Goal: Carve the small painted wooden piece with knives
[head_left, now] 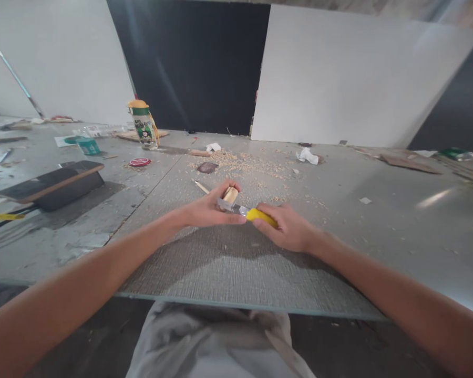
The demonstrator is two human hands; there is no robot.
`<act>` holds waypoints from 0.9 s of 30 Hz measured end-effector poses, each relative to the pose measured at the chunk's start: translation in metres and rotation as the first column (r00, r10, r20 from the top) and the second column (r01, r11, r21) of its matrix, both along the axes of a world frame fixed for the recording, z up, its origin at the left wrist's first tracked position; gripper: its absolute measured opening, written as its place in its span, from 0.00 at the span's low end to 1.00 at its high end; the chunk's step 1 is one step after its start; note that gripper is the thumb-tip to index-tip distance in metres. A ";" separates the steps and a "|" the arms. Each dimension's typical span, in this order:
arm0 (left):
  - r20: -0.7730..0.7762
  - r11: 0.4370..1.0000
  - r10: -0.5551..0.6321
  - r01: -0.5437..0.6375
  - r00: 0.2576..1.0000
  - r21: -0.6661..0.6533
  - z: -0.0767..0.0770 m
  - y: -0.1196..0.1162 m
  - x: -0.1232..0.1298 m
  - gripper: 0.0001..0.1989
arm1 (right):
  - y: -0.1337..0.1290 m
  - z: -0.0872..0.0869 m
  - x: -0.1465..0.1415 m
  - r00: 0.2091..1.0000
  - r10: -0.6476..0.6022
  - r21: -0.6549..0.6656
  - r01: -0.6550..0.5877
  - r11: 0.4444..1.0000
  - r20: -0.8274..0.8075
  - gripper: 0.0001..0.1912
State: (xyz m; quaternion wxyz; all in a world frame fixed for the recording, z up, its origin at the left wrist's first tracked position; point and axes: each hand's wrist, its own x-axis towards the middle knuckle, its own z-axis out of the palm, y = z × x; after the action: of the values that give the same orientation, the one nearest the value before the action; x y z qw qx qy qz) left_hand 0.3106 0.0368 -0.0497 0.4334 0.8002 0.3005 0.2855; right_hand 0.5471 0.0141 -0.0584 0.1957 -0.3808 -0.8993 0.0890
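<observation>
Just above the table, my left hand (209,209) is closed around a small pale piece of wood (231,195), its fingers curled over the far end. My right hand (284,223) grips the yellow handle (260,216) of a utility knife. The knife's metal blade (229,205) points left and lies against or very close to the wood. My left thumb reaches toward the front of the handle. Behind my left hand, a pencil-like stick (201,186) rests on the table, partly hidden by the fingers.
Wood shavings (256,167) are scattered beyond my hands, near a dark flat piece (207,167) and a wooden stick (200,153). Crumpled tissue (307,156) lies right of them. To the left stand a bottle (144,126), a red lid (140,162) and a black device (53,184) with cables.
</observation>
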 end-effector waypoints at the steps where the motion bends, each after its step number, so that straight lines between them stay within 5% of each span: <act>1: 0.008 1.000 0.006 -0.007 1.000 0.020 -0.001 0.001 -0.001 0.26 | 0.000 0.000 0.000 1.000 0.011 -0.007 -0.011 1.000 -0.001 0.19; 10: 0.053 0.977 0.092 -0.101 0.994 0.186 -0.006 0.009 -0.003 0.26 | 0.000 0.000 -0.001 0.999 -0.019 0.009 0.018 1.000 0.030 0.18; 17: 0.107 0.997 0.080 -0.081 0.991 0.006 -0.003 -0.001 0.004 0.23 | 0.000 0.000 -0.001 0.996 -0.079 0.099 0.074 0.992 0.049 0.17; 22: 0.114 0.995 0.095 -0.099 0.989 0.029 -0.002 -0.001 0.005 0.20 | 0.002 -0.002 -0.001 0.993 -0.122 0.068 0.121 0.990 0.001 0.17; 27: 0.106 0.998 0.046 -0.050 0.993 0.036 0.001 0.001 0.002 0.23 | 0.003 0.001 0.002 1.000 -0.004 -0.006 0.004 1.000 -0.003 0.19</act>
State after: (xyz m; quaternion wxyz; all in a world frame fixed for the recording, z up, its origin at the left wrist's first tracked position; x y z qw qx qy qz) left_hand 0.3121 0.0373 -0.0490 0.4261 0.7850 0.2907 0.3431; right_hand 0.5494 0.0168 -0.0575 0.1962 -0.3830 -0.8979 0.0922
